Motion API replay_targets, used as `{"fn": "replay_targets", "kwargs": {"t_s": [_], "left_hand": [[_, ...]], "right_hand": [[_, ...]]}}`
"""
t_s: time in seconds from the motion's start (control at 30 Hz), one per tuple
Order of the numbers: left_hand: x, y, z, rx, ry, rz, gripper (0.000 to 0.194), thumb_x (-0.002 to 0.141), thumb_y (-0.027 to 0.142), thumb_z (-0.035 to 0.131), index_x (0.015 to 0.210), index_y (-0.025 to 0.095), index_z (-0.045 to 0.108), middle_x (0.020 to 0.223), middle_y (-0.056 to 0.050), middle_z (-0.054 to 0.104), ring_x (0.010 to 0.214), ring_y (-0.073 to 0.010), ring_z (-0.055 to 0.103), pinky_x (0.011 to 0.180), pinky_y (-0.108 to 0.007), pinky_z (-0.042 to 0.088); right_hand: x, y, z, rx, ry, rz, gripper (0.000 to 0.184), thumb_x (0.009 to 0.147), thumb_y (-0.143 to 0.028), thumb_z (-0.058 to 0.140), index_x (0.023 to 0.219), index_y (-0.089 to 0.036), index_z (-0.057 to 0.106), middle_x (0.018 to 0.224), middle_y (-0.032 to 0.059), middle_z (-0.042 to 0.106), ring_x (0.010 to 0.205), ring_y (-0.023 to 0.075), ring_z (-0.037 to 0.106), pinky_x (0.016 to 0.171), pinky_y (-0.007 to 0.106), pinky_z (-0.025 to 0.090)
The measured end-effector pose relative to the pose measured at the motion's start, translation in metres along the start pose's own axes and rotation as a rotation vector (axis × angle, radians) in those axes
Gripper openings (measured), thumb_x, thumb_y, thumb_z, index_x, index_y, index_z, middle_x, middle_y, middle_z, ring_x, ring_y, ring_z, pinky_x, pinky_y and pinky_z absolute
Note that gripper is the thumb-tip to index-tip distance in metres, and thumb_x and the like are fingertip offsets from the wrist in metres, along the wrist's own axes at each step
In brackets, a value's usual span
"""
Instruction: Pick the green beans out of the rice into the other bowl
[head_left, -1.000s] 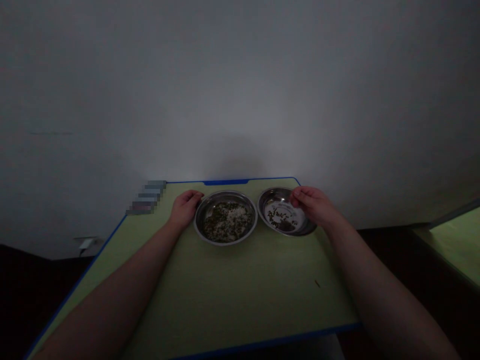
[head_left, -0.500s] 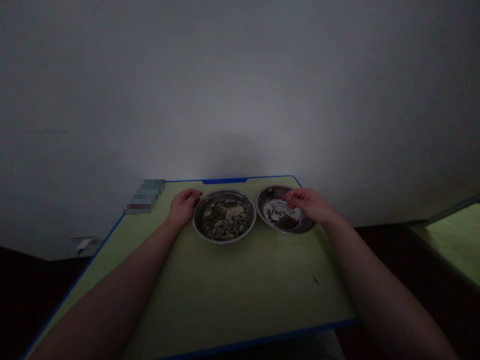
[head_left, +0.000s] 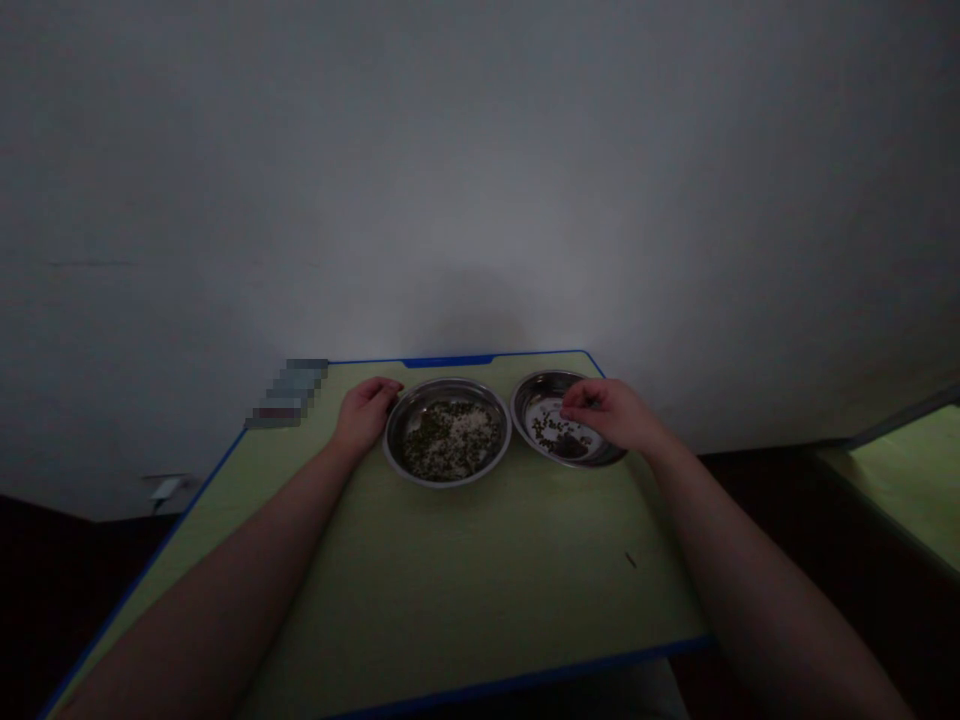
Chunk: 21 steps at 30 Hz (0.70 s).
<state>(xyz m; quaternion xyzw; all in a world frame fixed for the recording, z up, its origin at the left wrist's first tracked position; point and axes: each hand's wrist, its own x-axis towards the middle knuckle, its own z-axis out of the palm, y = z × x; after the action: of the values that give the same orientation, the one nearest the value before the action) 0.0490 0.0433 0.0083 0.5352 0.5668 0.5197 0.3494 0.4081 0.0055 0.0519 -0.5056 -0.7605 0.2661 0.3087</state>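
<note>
Two round stainless steel bowls stand side by side at the far part of the table. The left bowl (head_left: 448, 483) holds a mix of small green beans and pale, rice-like grains (head_left: 469, 425). Curled at its left rim is my left hand (head_left: 367, 415), the fingertips against the edge. In the right bowl (head_left: 517, 392) lie a few scattered green beans (head_left: 545, 432), fewer than in the left one. Above it hovers my right hand (head_left: 611, 412), thumb and fingertips pinched together. Whatever the pinch holds is too small to see.
The pale green table (head_left: 450, 590) has a blue edge and meets a plain wall (head_left: 480, 180). A blurred-out flat item (head_left: 289, 395) lies at the back left corner. One thin dark sliver (head_left: 631, 560) rests near the right side. Another green surface (head_left: 907, 490) stands farther right.
My right hand has shifted slightly left over the right bowl, its fingertips still together. My left hand stays at the left bowl's rim.
</note>
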Motion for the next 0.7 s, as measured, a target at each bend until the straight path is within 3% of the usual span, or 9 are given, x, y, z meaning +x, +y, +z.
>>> {"fn": "replay_targets", "kwargs": {"t_s": [0.4, 0.7], "left_hand": [[0.0024, -0.0047, 0.0005, -0.047, -0.020, -0.018, 0.022, 0.065, 0.038, 0.058, 0.071, 0.018, 0.063, 0.053, 0.002, 0.056, 0.048, -0.0118, 0.049, 0.049, -0.023, 0.038], [0.0023, -0.0055, -0.0003, -0.013, -0.015, 0.006, 0.021, 0.066, 0.036, 0.056, 0.072, 0.018, 0.064, 0.055, 0.002, 0.058, 0.051, -0.0123, 0.051, 0.052, -0.023, 0.041]], "right_hand": [[-0.0013, -0.0009, 0.0025, -0.156, -0.036, -0.035, 0.017, 0.071, -0.033, 0.060, 0.079, -0.019, 0.065, 0.067, 0.0013, 0.060, 0.062, 0.0135, 0.054, 0.058, 0.026, 0.042], [-0.0034, 0.0004, 0.0004, -0.085, -0.030, -0.039, 0.024, 0.074, -0.033, 0.059, 0.090, -0.018, 0.066, 0.064, 0.0000, 0.058, 0.057, 0.0121, 0.052, 0.054, 0.025, 0.040]]}}
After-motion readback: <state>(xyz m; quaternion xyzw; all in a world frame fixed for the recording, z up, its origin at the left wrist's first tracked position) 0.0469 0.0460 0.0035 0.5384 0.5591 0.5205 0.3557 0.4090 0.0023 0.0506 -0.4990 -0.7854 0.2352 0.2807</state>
